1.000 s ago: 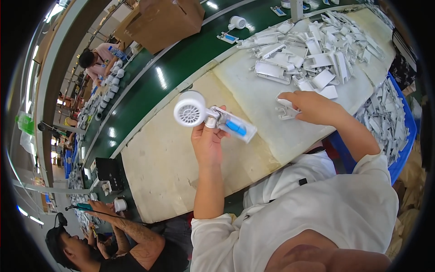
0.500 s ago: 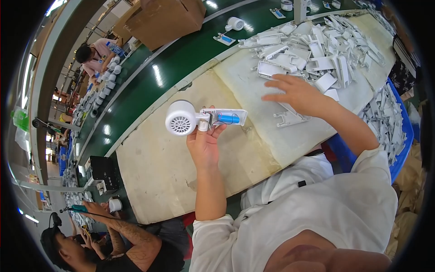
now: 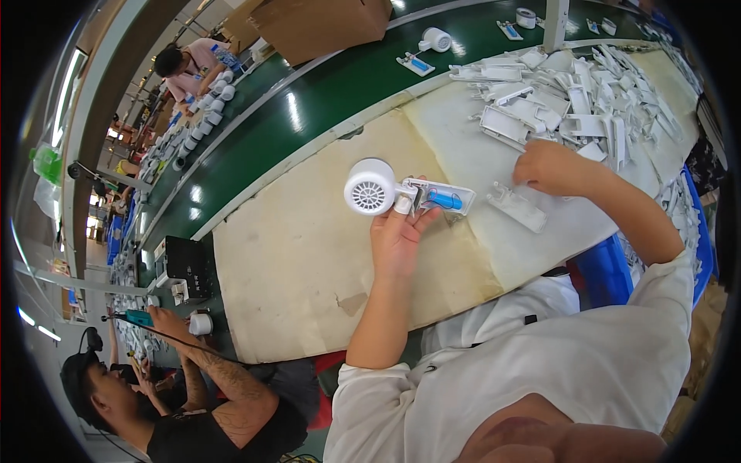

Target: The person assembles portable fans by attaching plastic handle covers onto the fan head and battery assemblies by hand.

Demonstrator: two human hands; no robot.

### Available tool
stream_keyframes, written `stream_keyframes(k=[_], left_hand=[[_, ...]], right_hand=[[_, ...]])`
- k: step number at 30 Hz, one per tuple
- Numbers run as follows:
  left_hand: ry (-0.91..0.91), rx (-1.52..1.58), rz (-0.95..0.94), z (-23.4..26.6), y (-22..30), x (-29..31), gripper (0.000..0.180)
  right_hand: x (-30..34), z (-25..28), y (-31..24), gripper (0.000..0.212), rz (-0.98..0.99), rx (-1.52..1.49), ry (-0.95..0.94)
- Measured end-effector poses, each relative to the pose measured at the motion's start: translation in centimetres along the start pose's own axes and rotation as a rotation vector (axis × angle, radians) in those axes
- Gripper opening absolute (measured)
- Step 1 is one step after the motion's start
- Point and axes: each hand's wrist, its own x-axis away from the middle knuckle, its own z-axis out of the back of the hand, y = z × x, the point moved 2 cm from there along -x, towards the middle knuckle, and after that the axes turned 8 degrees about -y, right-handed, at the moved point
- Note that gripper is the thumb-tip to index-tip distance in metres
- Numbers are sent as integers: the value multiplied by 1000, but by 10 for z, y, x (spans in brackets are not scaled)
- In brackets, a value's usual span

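Observation:
My left hand point(image 3: 396, 239) grips a white handheld fan point(image 3: 370, 187) by its neck, thumb and fingers closed round it. The fan's round grille faces me, and its open handle points right, showing a blue battery point(image 3: 444, 200) and thin wires. Over the right part of the table, my right hand point(image 3: 549, 167) has its fingers curled down at the upper edge of a loose white plastic handle cover point(image 3: 519, 208). Its fingertips are partly hidden. Just beyond that hand lies a heap of similar white plastic covers point(image 3: 571, 104).
A green conveyor belt point(image 3: 324, 108) curves along the table's far side, carrying another white fan point(image 3: 436, 39). Behind it stands a cardboard box point(image 3: 324, 27). A blue bin point(image 3: 606, 272) of white parts is at right. A co-worker point(image 3: 224, 393) sits at lower left.
My right hand has gone from spread fingers to curled ones and come down by the loose cover, which now lies at a different angle. The whole view has shifted; my left hand still holds the fan.

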Motion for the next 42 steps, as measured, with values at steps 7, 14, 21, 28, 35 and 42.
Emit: stream_keyframes(k=[7, 14, 21, 28, 35, 42], left_hand=[[18, 3, -25, 1, 0, 4, 35], [99, -51, -62, 1, -1, 0, 36], [163, -27, -128, 0, 2, 1, 37], [197, 7, -313, 1, -2, 2, 30], [215, -18, -330, -17, -11, 10, 32], [225, -58, -362, -15, 1, 11, 26]], right_hand=[[-11, 9, -15, 22, -329, -267, 193], [-66, -34, -39, 29, -124, 145, 412], [-65, -17, -39, 40, -319, -583, 228], [-62, 5, -117, 63, -82, -258, 651], [-73, 5, -132, 63, -141, -204, 787], [-70, -11, -119, 48, -228, -436, 842]])
